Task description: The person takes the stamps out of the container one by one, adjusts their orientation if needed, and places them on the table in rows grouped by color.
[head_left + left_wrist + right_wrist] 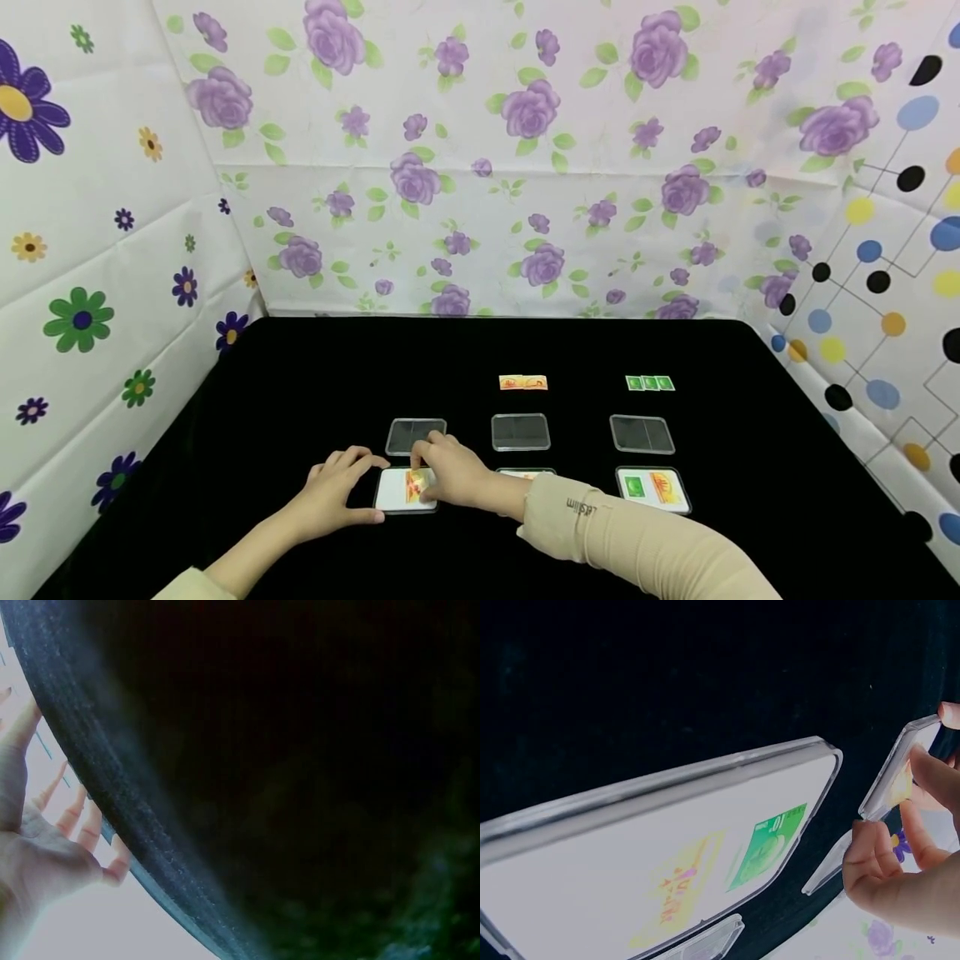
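Note:
My left hand is spread at the left side of a clear case with a white insert, index finger and thumb at its left corners. In the left wrist view, the left hand's fingers reach out fairly straight. My right hand holds a small orange stamp-like slip against the white insert, thumb and index finger at its edges. In the right wrist view, the right hand's curled other fingers are right at the case's edge.
Behind stand three clear lids. Farther back lie orange slips and green slips. At right, another case holds a green and an orange slip. The middle case is partly hidden by the right arm. Floral cloth walls the black table.

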A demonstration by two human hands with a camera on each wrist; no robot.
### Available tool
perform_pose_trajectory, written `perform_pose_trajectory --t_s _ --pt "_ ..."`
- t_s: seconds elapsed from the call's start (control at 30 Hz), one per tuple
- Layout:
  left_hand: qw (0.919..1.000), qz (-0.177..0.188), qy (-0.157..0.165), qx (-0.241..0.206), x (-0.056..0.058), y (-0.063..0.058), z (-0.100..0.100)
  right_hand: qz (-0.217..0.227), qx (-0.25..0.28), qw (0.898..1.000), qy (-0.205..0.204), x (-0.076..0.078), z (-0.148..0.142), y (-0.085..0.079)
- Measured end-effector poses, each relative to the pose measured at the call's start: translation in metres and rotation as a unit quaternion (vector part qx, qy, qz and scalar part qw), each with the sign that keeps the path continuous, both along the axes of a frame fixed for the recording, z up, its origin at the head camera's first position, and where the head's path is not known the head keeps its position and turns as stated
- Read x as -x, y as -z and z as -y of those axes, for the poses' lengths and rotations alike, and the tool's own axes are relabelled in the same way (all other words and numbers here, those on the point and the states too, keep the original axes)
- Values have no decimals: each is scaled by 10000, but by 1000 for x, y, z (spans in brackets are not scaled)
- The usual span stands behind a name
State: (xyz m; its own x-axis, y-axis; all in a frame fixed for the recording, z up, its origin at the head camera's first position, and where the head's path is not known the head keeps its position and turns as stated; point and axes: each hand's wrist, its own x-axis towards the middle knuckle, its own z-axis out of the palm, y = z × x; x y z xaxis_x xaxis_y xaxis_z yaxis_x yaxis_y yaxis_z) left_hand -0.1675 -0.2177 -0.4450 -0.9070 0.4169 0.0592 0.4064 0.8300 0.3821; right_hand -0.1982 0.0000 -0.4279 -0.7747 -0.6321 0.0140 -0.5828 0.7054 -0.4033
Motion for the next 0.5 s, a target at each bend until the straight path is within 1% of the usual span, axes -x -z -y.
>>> perform_pose_trajectory --t_s 0.3,0.5 --pt "10000 -47 36 -15 0 -1 1 407 634 9972 13 -2 3 2" --pt "10000 -2 -21 -1 2 4 1 580 770 9953 -38 -3 4 4"
